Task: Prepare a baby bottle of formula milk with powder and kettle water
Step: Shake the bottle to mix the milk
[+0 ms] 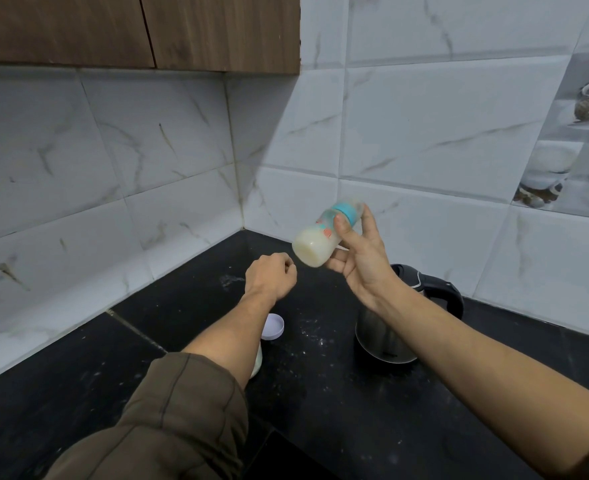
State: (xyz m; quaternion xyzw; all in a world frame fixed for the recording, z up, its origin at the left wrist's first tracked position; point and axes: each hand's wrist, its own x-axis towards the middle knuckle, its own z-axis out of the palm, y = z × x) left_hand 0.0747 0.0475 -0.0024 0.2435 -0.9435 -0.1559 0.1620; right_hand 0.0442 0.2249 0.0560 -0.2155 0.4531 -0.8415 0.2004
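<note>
My right hand [358, 252] holds a baby bottle [317, 242] up over the black counter, thumb and fingers round its neck by the teal collar. The bottle is tilted nearly sideways, base toward the left, with pale milk pooled in its base. The teat end points up right and looks blurred. My left hand [270, 277] hovers just left of the bottle's base, fingers curled with nothing in them. A steel kettle [386, 332] with a black handle stands on the counter under my right wrist. A white container [257, 362] of powder is mostly hidden behind my left forearm.
A round lavender lid [274, 326] lies on the black counter [320, 393] by my left forearm. Spilled powder speckles the counter between lid and kettle. Tiled walls meet in a corner behind, and a wooden cabinet [182, 29] hangs above left.
</note>
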